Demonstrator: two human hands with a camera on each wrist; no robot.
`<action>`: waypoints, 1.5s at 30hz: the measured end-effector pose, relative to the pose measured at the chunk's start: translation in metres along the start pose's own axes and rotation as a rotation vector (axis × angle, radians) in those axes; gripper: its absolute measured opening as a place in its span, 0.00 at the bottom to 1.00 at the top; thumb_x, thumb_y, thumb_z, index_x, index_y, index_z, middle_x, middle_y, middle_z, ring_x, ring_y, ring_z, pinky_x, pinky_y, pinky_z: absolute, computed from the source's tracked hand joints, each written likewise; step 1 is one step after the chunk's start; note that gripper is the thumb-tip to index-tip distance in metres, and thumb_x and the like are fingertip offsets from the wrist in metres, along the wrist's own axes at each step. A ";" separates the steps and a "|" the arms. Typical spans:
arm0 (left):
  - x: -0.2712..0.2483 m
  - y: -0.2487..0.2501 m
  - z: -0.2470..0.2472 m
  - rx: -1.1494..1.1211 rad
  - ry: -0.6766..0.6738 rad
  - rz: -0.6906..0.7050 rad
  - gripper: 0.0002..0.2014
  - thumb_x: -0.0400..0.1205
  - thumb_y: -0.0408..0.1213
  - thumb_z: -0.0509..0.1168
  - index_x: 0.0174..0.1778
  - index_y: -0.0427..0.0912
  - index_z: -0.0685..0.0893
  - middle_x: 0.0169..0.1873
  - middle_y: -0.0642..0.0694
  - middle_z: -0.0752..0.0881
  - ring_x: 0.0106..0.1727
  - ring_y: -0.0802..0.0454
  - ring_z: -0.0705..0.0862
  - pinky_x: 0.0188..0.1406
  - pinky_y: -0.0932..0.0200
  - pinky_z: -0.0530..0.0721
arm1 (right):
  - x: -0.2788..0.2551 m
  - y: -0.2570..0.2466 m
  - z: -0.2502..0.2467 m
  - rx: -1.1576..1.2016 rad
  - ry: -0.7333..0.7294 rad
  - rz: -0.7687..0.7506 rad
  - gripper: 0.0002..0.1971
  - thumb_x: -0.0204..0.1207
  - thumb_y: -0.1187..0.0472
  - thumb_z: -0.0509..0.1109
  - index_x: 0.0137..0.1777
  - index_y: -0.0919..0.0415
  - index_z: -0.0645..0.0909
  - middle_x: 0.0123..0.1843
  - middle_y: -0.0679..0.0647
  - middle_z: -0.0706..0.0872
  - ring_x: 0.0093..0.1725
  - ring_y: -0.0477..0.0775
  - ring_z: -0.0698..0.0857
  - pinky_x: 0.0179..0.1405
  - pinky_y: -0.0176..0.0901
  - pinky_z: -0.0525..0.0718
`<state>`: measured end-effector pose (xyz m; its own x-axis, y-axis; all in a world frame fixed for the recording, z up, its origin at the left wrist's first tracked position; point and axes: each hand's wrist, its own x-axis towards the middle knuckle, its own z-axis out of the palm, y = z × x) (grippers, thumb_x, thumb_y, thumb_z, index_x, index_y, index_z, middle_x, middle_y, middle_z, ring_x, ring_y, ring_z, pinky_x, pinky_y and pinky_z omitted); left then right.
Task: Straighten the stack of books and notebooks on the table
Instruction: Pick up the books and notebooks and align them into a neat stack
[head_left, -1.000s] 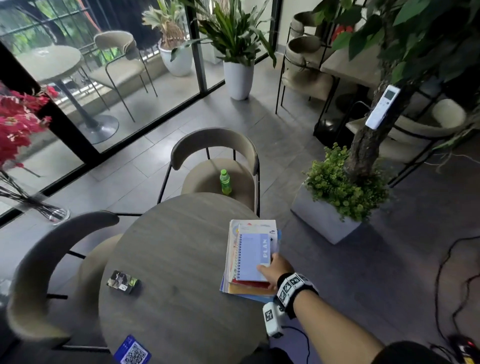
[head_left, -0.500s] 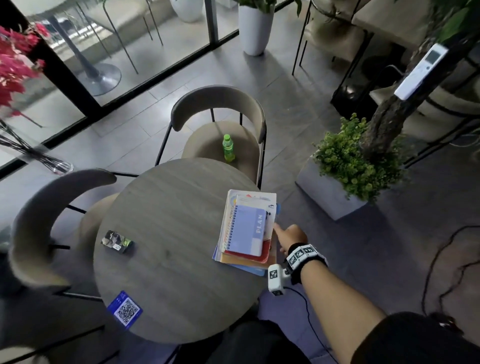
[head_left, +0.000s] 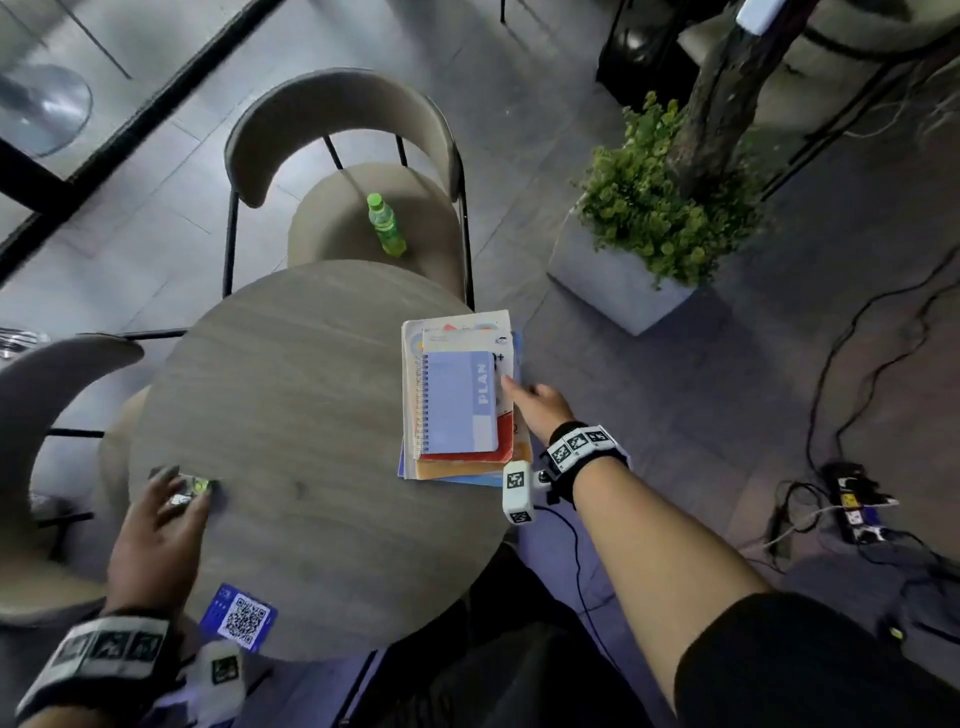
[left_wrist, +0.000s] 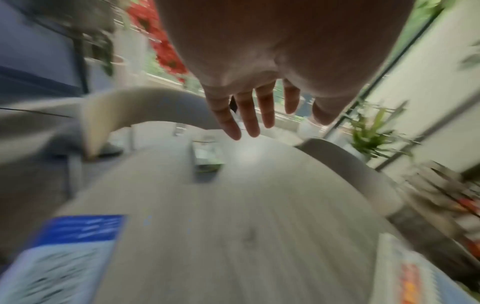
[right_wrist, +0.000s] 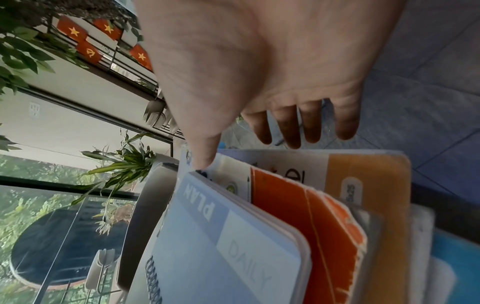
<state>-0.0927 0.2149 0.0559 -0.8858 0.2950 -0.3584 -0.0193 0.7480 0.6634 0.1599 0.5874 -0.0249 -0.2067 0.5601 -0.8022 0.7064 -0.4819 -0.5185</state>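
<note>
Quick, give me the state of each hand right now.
Left hand: open, fingers straight above the small card pack.
Right hand: open, thumb touching the stack of books.

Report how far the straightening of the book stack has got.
Done: little; the stack still steps out, the red notebook, orange book and blue cover showing past the PLAN notebook. In hand: the right hand is at the stack's right side, thumb at the PLAN notebook's corner. The left hand reaches over a small packet across the table. Left: squaring all edges.
</note>
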 end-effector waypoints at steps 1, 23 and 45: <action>0.020 0.017 0.015 0.021 -0.050 0.046 0.27 0.85 0.37 0.70 0.80 0.46 0.72 0.72 0.37 0.81 0.68 0.38 0.83 0.70 0.37 0.80 | -0.006 -0.003 0.001 0.030 -0.013 0.000 0.55 0.66 0.25 0.73 0.84 0.64 0.72 0.83 0.60 0.79 0.79 0.63 0.80 0.77 0.55 0.79; 0.045 0.091 0.228 -0.148 -0.590 -0.174 0.40 0.64 0.53 0.85 0.69 0.40 0.79 0.54 0.47 0.92 0.51 0.50 0.93 0.55 0.46 0.91 | -0.014 0.012 0.033 0.064 -0.051 -0.183 0.37 0.79 0.54 0.79 0.83 0.45 0.64 0.65 0.41 0.85 0.63 0.47 0.87 0.57 0.39 0.85; 0.038 0.013 0.119 -0.509 -0.393 0.035 0.31 0.74 0.33 0.78 0.70 0.42 0.71 0.62 0.42 0.86 0.60 0.49 0.89 0.58 0.54 0.89 | -0.025 -0.041 0.137 0.063 -0.218 -0.214 0.67 0.44 0.45 0.93 0.84 0.51 0.61 0.73 0.54 0.86 0.67 0.55 0.88 0.72 0.64 0.86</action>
<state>-0.0715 0.3061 -0.0275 -0.6559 0.5819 -0.4808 -0.2966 0.3871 0.8730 0.0436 0.5009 -0.0236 -0.4914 0.4991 -0.7137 0.5889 -0.4133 -0.6945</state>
